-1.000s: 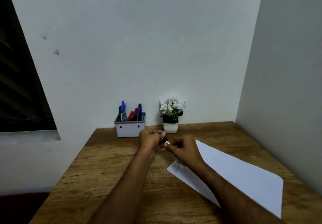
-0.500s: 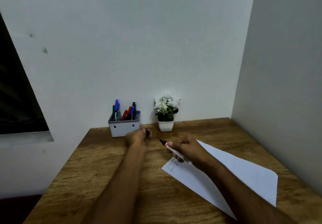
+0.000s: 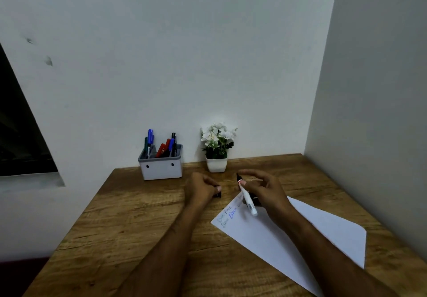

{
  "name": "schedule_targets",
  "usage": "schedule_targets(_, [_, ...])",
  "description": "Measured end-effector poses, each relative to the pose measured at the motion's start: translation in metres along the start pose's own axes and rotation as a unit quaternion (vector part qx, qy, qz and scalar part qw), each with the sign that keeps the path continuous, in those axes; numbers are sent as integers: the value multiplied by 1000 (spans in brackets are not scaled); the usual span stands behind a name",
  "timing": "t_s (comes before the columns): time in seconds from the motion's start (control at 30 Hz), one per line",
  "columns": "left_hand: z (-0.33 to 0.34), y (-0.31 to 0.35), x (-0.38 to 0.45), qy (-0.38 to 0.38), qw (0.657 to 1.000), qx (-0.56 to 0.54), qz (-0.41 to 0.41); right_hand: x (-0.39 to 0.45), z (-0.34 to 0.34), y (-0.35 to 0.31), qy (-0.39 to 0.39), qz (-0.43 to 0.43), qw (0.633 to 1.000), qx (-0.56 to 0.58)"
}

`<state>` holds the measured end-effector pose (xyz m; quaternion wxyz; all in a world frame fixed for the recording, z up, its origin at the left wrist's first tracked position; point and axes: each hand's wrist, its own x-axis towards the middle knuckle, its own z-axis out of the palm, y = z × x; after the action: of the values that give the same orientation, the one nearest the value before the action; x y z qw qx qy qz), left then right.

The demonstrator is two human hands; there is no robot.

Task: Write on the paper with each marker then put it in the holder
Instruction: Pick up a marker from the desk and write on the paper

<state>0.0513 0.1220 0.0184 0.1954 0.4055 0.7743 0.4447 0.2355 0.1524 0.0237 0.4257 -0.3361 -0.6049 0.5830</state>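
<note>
The marker (image 3: pixel 246 197) sits just right of the frame's centre, a white barrel with its dark tip pointing up and away from me and its tail slanting down over the near corner of the paper (image 3: pixel 300 234). My right hand (image 3: pixel 265 192) grips it: thumb and lower fingers curl round the barrel while my index finger stretches out above the tip. The tip is off the sheet, over bare wood.

My left hand (image 3: pixel 201 189) is just left of the marker, not touching it, curled into a fist that pinches a small black cap (image 3: pixel 218 195) against the table (image 3: pixel 129 222).

The paper runs from under my right hand down toward the lower right of the frame, with a few lines of black and blue handwriting at its upper-left corner, close beneath the marker.

The holder (image 3: pixel 161 169) stands against the wall in the centre-left of the frame, above my left hand and well apart from it, already carrying blue, red, green and black pens. A small pot of white flowers (image 3: pixel 217 149) stands to its right. Open wood lies between my hands and both. The side wall closes off the table's right edge.
</note>
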Motion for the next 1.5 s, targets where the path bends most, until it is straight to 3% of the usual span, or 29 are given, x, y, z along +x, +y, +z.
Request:
schedule_targets(0.23, [10,-16,0,75,995,54,27,11,-11,14,-2,11,989,150])
schedule_targets(0.33, [7,-18,-7,87,993,76,29,15,-13,18,23,13,987,161])
schedule_targets(0.47, [-1,-27,-20,68,989,114,63,14,-14,16,52,-13,997,57])
schedule_targets(0.63, [-6,-45,-30,-51,977,185,95,21,-17,11,75,-76,992,-71])
schedule_targets(0.77, [-8,-47,-36,-115,953,256,116,28,-18,17,77,-66,988,-114])
schedule_targets(0.9, [-6,-50,-36,-115,933,311,139,26,-15,31,100,-57,984,-138])
schedule_targets(1.3, [-4,-55,-32,-102,923,332,166,26,-14,30,131,-49,953,-270])
schedule_targets(1.5, [-5,-53,-34,-108,922,335,161,27,-14,37,107,-57,949,-291])
